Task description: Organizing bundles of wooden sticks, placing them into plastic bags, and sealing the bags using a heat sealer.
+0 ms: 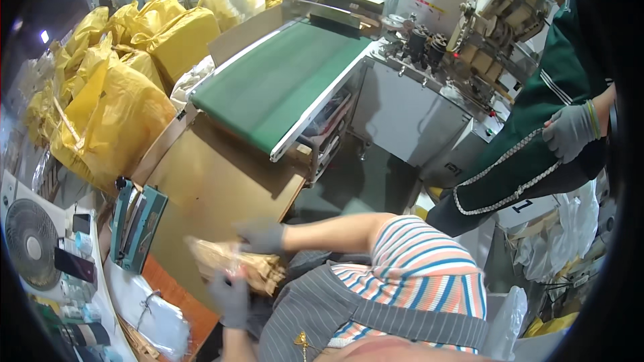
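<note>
A clear plastic bag of tan, stick-like pieces [260, 273] is between my two gloved hands, over the near edge of the wooden table. My left hand [231, 300], in a grey glove, is closed on the bag's lower side. Something small and red shows beside its fingertips, too blurred to name. At the bag's upper edge is my right hand [261, 235], also grey-gloved and touching it. Motion smears its fingers, so their grip is unclear. Left of the bag stands a teal bag sealer [139, 228], apart from both hands.
A green conveyor belt [282, 84] slopes down to the wooden table [208, 181]. Yellow sacks [117, 114] pile up at left. A fan [32, 245] and phone [74, 265] lie at far left. A co-worker's gloved hand [570, 131] is at right, by a machine [493, 40].
</note>
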`<move>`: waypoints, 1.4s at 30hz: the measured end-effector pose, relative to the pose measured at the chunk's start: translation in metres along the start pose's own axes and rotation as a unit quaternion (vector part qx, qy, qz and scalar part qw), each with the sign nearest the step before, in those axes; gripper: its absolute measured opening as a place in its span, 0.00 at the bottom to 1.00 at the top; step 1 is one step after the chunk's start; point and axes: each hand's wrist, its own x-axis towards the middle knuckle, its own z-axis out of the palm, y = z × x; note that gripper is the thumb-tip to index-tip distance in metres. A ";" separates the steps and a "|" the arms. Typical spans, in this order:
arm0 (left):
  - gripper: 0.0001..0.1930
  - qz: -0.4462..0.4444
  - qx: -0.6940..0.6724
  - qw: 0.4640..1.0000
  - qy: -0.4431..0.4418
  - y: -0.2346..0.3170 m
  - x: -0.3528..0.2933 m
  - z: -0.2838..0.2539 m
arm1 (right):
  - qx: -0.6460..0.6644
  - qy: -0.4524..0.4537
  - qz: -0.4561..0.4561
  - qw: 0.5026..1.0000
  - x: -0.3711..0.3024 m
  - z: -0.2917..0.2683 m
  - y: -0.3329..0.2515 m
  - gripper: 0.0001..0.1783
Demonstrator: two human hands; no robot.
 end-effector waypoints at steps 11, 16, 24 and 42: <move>0.11 0.186 0.321 0.929 -0.008 -0.035 0.150 -0.112 | -0.123 0.050 -0.088 0.987 0.126 -0.124 -0.068 0.20; 0.12 0.027 0.165 0.986 -0.018 -0.052 0.167 -0.140 | -0.053 0.139 -0.046 0.988 0.154 -0.095 -0.055 0.13; 0.13 -0.062 0.022 0.995 -0.081 -0.001 0.177 -0.108 | -0.117 0.062 -0.006 0.991 0.161 -0.128 -0.022 0.10; 0.17 -0.151 -0.334 0.929 -0.047 -0.055 0.126 -0.080 | 0.119 -0.020 -0.162 0.979 0.225 -0.014 -0.038 0.15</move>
